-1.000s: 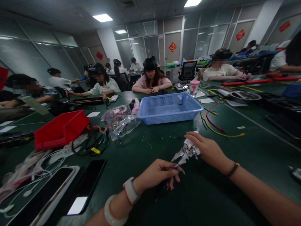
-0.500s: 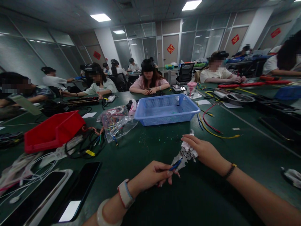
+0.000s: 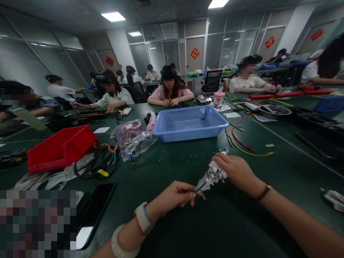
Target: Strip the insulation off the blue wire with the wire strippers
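Note:
My right hand [image 3: 238,173] is wrapped around the white handles of metal wire strippers [image 3: 213,175], which point down and left. Their jaws look closed together, with holes and notches along the metal. At the jaw tips, my left hand [image 3: 178,195] pinches a thin blue wire [image 3: 194,191] between thumb and fingers. The wire's end runs against the jaws; whether it lies between them I cannot tell. Most of the rest of the wire is hidden by my left fingers. Both hands are just above the green table [image 3: 166,236].
Beyond my hands stands a blue plastic basket [image 3: 188,136], with small wire scraps before it. To the left are a bag of wires [image 3: 131,138], a red bin [image 3: 59,150] and a phone [image 3: 98,204]. Yellow and red wires [image 3: 249,152] lie right. Several people sit around the table.
The wire strippers' jaws, spread apart earlier, have come together at the blue wire. My right hand has shifted slightly to the right; my left hand stays nearly in place.

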{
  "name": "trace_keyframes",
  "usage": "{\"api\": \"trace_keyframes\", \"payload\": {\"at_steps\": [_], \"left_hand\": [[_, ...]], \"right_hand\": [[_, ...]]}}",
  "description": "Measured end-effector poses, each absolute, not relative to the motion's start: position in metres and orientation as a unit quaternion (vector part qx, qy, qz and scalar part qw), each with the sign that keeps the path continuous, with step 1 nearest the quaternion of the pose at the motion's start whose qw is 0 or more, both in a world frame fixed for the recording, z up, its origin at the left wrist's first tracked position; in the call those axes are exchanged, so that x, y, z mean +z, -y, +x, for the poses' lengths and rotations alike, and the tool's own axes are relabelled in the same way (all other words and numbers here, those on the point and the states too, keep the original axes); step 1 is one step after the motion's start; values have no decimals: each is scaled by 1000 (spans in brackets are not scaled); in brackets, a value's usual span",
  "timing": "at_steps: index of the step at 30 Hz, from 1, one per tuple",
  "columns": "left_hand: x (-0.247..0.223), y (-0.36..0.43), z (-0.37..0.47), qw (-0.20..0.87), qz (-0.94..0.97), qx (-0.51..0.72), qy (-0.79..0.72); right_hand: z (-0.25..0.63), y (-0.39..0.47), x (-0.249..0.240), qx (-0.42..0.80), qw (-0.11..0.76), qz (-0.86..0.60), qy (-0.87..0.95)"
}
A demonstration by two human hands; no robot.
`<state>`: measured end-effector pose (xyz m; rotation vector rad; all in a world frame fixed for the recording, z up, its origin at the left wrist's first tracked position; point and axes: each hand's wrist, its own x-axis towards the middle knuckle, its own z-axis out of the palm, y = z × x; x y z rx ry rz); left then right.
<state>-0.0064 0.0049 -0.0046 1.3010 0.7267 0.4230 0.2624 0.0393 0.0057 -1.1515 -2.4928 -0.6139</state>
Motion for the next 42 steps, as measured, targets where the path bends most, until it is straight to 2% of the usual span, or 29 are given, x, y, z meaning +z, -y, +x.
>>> {"api": "trace_keyframes", "payload": {"at_steps": [8,16,22,32,42], "left_hand": [[-8,-4,-2,745,509,252,-349],[-10,1,5,781,432,291,-343],[-8,2,6,785,419,294,-349],[-9,3,6,776,441,280,-354],[-8,4,4,777,465,258,-336]], "right_hand": [[258,-34,1,-150,129,-498,845],[246,-27,-6,-107,151,-509,841],[234,-25,-15,-119,182,-482,849],[235,-28,-11,-219,151,-466,844],[240,-34,-4,-230,138,-473,840]]}}
